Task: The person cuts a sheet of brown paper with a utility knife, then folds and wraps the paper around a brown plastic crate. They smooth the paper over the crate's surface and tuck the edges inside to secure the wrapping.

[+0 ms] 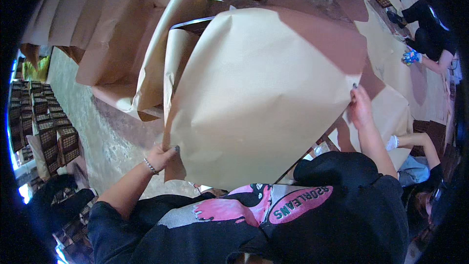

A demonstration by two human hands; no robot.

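Note:
A large sheet of brown kraft paper [256,91] spreads in front of my body, held up between both hands. My left hand [163,159] pinches its left edge, with the thumb on top and a beaded bracelet at the wrist. At the right edge, my right hand [360,106] grips the paper between thumb and fingers. The sheet bulges slightly and carries soft creases; a shadow lies across its far right part. Just left of it stand a curled paper sheet [176,58] and a taller curled sheet [165,36], beside a thin metal bar [192,22].
Folded brown paper [106,40] is heaped at the far left on a concrete floor [113,132]. Stacked grid-sided blocks [47,124] stand along the left. At right, a blue patterned glove [411,57] and a white glove [392,143] belong to two other people near more paper.

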